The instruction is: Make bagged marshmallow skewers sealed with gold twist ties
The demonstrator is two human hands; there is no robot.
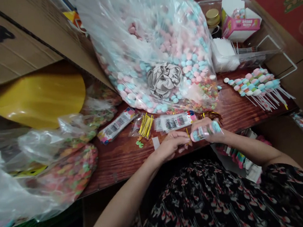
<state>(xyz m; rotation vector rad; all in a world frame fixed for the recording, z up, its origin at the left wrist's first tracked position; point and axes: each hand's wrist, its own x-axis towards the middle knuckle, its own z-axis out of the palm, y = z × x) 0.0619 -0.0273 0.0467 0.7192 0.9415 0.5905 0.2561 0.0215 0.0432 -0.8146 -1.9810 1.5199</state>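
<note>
My right hand (197, 123) is closed around a small clear bag of candy (208, 131) in pink, blue and white, at the table's front edge. At the bag's left end, my left hand (172, 143) pinches a gold twist tie (188, 135); its exact grip is partly hidden. Just beyond my hands lie printed clear bags (176, 122) in a stack and a bunch of gold twist ties (213, 117). Yellow twist ties (146, 125) rest further left, beside a few loose gummies (139, 143) and a small white strip (155, 143).
A large clear bag of marshmallows (188, 49) fills the back, with a grey scrunchie (165, 79) on it. Marshmallow skewers (258, 83) lie right, near a clear plastic tray (270, 43). Bagged gummies (74, 174) and a cardboard box (23, 40) crowd the left.
</note>
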